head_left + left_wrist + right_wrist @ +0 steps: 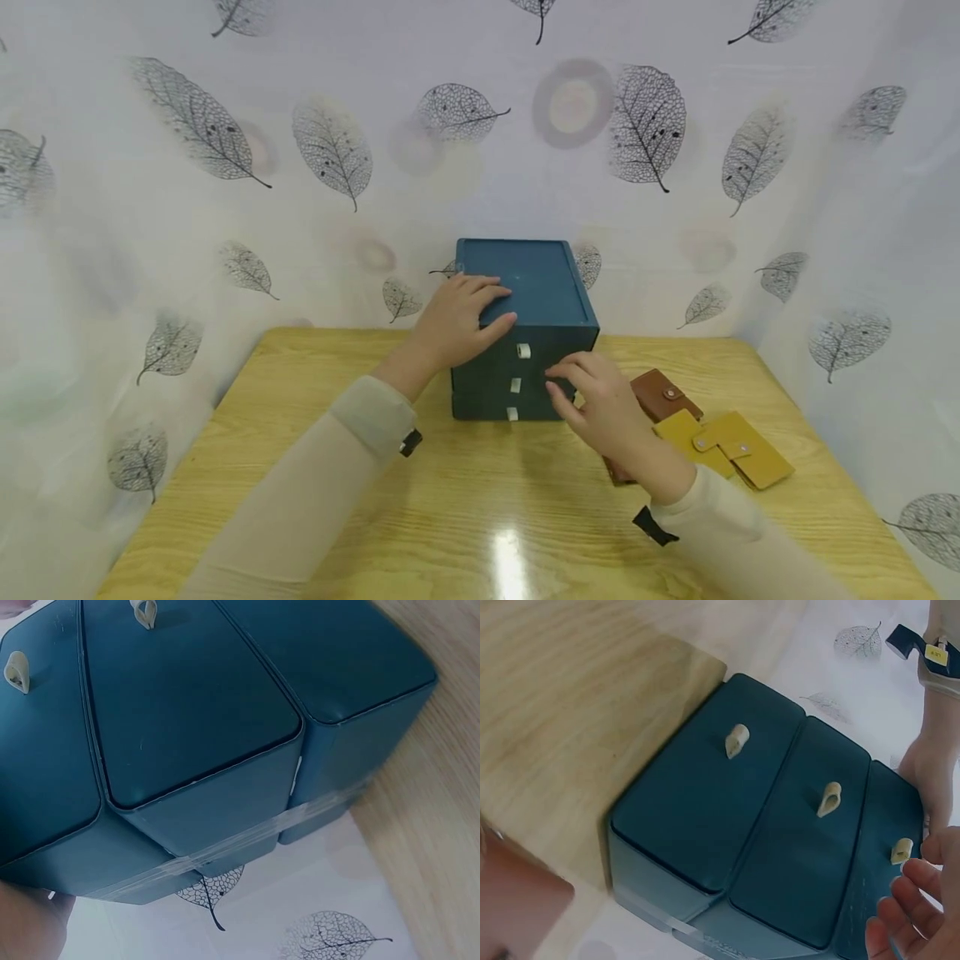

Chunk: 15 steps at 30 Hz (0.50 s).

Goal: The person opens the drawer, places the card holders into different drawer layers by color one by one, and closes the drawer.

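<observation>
A dark teal box of three stacked drawers (536, 287) stands at the back of the table, its front toward me. Each drawer has a small pale loop pull, the top one (523, 351) highest on the front. My left hand (459, 318) rests on the box's top at the left front edge, fingers spread. In front of the box's right side, my right hand (600, 398) hovers with fingers loosely bent and nothing between them. In the right wrist view, its fingertips (910, 891) are beside the top drawer's pull (901, 850). All three drawers are closed.
Right of the box lie a brown snap wallet (666, 394) and yellow snap wallets (741, 450), partly overlapping. Another brown piece (618, 472) shows from under the right forearm. The wooden table (300, 392) is backed by a leaf-patterned cloth (480, 183). Clear tape (247, 834) runs along the drawers' side.
</observation>
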### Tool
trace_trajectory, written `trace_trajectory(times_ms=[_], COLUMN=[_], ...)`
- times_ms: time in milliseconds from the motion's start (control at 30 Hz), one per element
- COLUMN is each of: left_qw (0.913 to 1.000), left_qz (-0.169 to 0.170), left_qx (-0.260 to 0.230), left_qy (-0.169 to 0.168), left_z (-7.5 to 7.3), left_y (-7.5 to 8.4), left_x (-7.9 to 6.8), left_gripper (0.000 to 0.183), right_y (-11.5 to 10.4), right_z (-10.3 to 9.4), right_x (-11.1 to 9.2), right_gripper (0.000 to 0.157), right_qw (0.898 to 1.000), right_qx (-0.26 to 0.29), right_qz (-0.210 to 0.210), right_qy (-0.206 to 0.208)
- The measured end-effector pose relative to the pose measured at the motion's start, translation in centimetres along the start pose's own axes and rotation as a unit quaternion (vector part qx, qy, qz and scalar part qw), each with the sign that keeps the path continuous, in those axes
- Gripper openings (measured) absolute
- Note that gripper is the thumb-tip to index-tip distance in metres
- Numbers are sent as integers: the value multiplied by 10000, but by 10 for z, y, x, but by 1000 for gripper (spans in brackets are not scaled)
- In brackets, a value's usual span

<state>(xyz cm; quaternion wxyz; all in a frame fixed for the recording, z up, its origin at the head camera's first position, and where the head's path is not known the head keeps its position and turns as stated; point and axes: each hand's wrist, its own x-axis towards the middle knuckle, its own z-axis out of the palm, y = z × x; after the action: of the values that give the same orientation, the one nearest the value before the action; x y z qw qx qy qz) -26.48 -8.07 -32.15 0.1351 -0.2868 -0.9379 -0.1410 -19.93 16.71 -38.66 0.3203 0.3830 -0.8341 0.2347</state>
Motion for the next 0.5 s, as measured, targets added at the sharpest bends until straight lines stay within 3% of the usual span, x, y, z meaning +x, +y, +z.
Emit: trace_trajectory(times_ms=[233, 500], left_qw=[10000, 9999], left_qz=[19, 16], left_qx=[-59, -98], left_qy=[63, 58], left_z=[-1, 0], left_y=[0, 0], left_x=[0, 0], left_gripper=[55, 55], right_y=[-1, -3], right_z=[14, 25], right_x=[-7, -10], right_gripper=[46, 40], right_qw=[9999, 9998], right_qx=[-102, -13], right_qz=[-46, -121], right_qy=[-114, -178])
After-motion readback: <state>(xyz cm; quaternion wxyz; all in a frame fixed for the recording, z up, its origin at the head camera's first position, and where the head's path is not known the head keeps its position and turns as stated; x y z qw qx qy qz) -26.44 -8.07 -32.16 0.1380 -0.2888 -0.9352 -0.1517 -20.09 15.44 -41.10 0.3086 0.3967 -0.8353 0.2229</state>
